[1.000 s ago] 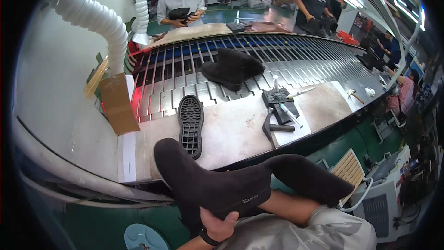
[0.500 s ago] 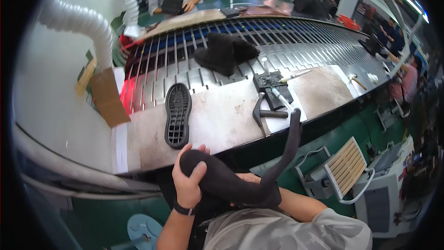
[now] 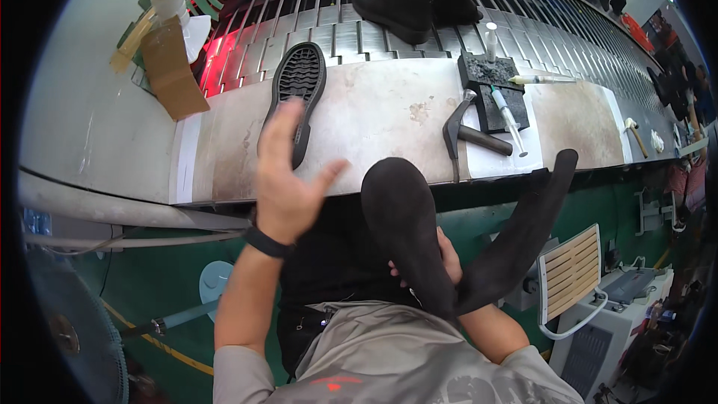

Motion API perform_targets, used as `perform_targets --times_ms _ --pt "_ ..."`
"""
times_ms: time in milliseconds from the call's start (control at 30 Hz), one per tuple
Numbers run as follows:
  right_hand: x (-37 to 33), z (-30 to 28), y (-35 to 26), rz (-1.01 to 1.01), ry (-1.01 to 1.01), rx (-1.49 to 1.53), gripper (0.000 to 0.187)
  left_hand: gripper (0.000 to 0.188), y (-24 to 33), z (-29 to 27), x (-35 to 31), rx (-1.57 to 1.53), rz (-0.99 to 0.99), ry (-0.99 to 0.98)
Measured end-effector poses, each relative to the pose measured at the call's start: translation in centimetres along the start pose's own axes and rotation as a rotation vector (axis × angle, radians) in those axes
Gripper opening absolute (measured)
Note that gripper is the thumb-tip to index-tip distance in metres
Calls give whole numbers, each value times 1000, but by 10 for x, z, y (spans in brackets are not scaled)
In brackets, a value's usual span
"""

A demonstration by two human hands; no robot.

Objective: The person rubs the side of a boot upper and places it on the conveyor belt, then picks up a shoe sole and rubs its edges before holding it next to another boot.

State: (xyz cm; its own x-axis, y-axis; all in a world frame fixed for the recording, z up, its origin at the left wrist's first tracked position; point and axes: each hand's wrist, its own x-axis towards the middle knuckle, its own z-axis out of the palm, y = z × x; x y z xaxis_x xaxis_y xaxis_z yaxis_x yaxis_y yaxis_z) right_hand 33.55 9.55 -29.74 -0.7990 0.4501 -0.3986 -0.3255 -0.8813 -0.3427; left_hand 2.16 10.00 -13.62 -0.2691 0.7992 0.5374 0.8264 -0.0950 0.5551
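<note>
A black boot upper (image 3: 402,209) is tilted bottom up over my lap, its long shaft stretching out to the right. My right hand (image 3: 449,256) grips it around the middle from below, mostly hidden behind it. My left hand (image 3: 288,193) is off the boot upper, thumb and fingers apart, holding nothing. Its fingertips overlap the lower part of a black rubber shoe sole (image 3: 301,71) on the bench; whether they touch it I cannot tell. The sole lies with its ridged, hollowed face up.
Right of the sole, a hammer (image 3: 479,140) and a syringe (image 3: 509,120) lie by a black block (image 3: 488,75), with another syringe (image 3: 540,79) alongside. Black boots (image 3: 411,4) stand on the slatted metal conveyor (image 3: 329,41). A cardboard flap (image 3: 170,67) stands left, a slatted wooden rack (image 3: 570,269) right.
My left hand has let go of the boot upper and moved forward toward the sole. The boot upper has tipped more upright in my right hand. The view has tilted downward.
</note>
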Motion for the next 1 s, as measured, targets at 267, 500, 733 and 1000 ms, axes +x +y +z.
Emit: perform_targets --times_ms 267,500,733,1000 --pt "24 -17 1 171 34 225 98 56 -21 2 -35 235 -183 -172" --pt "9 -17 2 -14 13 291 94 56 -22 -25 -20 -218 -497 -238" --pt "1 3 -6 45 50 375 89 50 -162 48 126 -35 -177 -293" --pt "4 -13 4 -32 85 453 81 25 -86 36 53 -906 -653 -212"
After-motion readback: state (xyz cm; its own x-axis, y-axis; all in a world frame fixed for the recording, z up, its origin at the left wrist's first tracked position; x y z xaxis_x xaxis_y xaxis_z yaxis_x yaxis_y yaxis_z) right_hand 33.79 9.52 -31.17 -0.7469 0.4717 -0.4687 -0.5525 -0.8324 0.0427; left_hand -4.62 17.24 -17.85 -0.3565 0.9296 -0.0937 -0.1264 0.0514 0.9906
